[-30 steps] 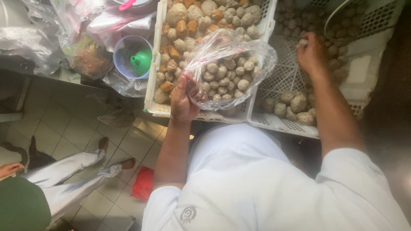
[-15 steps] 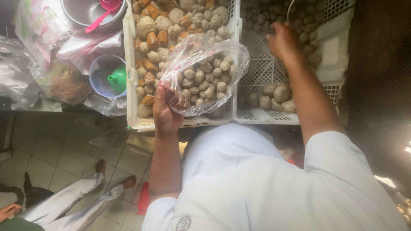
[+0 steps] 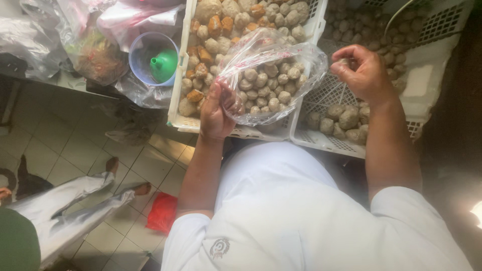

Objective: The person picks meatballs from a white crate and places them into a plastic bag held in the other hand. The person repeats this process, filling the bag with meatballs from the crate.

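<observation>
Right now the left hand (image 3: 217,111) grips the edge of a clear plastic bag (image 3: 271,75), its fingers closed tight on the gathered plastic. The bag hangs open over a white slatted crate (image 3: 182,120) and is partly filled with round greyish meatballs (image 3: 268,90). That crate holds more pale balls together with orange-brown fried pieces (image 3: 221,25).

The right hand (image 3: 362,70) is raised just beside the mouth of the bag, above a second white crate (image 3: 321,140) that stands touching the first on its right. Its fingers (image 3: 346,55) are curled narrow, pinched on one small meatball (image 3: 343,63). More meatballs lie loose on the bottom of that second crate, a cluster of them near its front edge (image 3: 341,120).

To the left of the first crate, on the desk (image 3: 70,80), stands a pale blue bowl (image 3: 140,55) with a green funnel (image 3: 163,64) in it. Crumpled plastic bags (image 3: 90,45) lie around the bowl.

Below the desk is a tiled floor (image 3: 75,145). Another person's legs in white trousers (image 3: 65,200) stretch across it, bare feet near a red thing (image 3: 163,213) lying on the tiles.
</observation>
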